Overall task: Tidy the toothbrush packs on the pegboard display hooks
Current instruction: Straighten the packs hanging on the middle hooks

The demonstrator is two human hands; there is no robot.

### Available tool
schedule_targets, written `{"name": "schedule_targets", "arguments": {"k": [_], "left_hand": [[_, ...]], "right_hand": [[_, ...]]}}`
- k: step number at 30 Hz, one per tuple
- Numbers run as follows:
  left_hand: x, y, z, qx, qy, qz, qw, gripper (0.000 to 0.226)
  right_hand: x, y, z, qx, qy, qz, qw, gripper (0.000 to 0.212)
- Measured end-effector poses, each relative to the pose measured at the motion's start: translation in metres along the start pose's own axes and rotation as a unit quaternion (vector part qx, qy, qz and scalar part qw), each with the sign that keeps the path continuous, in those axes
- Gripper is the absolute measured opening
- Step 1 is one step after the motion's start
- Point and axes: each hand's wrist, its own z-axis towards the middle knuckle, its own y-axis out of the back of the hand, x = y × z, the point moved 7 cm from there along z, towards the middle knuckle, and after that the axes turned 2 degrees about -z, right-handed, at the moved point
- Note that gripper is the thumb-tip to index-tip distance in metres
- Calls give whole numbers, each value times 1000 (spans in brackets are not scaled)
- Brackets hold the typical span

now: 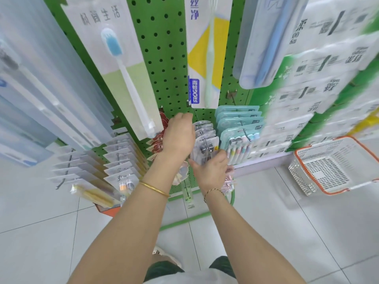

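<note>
A green pegboard [164,58] carries rows of toothbrush packs on hooks. In the middle hangs a stack of clear packs with grey brush heads [205,138]. My left hand [179,134] reaches over the back of that stack toward the board, fingers curled near the hook's base. My right hand [211,171] holds the front clear pack from below, thumb on its left edge. Red packs [162,124] hang just left of my left hand and are partly hidden by it. Teal packs of pastel brushes [240,128] hang to the right.
Large single-brush packs [123,64] hang above on the left, and a yellow one [207,54] above the middle. Rows of packs [121,158] jut out at lower left. An orange-rimmed white basket [332,167] sits on the tiled floor at right.
</note>
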Motion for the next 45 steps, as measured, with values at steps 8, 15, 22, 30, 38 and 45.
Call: {"name": "schedule_targets", "arguments": {"k": [8, 15, 22, 30, 38, 45], "left_hand": [[4, -3, 14, 16, 6, -6, 1000, 22], [2, -4, 17, -7, 0, 13, 1000, 15], [5, 1, 8, -55, 10, 108, 993, 16], [11, 3, -18, -78, 56, 155, 983, 18], [11, 13, -47, -138, 83, 178, 971, 22], [5, 19, -84, -203, 117, 120, 965, 25]], "right_hand": [[-18, 15, -11, 40, 5, 1, 999, 89], [-25, 22, -19, 84, 7, 8, 996, 89], [-27, 26, -22, 83, 20, -3, 996, 89], [-29, 30, -30, 98, 35, -12, 994, 88], [-39, 36, -39, 93, 55, 11, 994, 81], [-50, 46, -50, 93, 79, 31, 992, 76]]}}
